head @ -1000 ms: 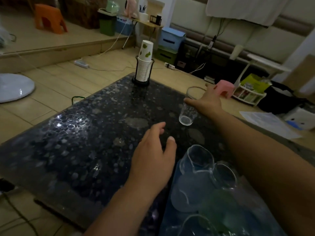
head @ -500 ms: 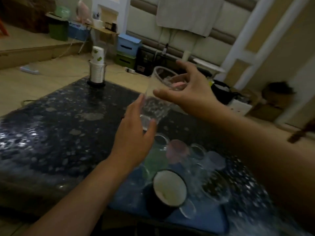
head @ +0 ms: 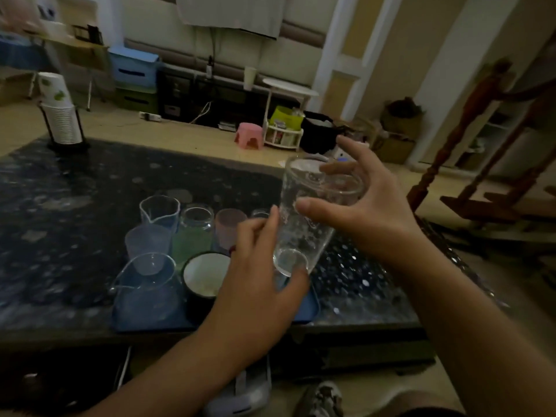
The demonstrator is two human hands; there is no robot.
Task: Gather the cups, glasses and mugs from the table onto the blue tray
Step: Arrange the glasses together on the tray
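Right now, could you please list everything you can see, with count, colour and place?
tall glass: one, clear, held tilted in the air above the tray's right part
blue tray: one, at the table's near edge
clear vessels on tray: several, exact count unclear
dark mug: one, white inside, tray front
pink cup: one, tray back
table: one, dark speckled
paper cup stack: one, white, in black holder, far left corner
pink stool: one, on the floor behind
left hand: fingers at the glass's base
right hand: grips the glass near its rim
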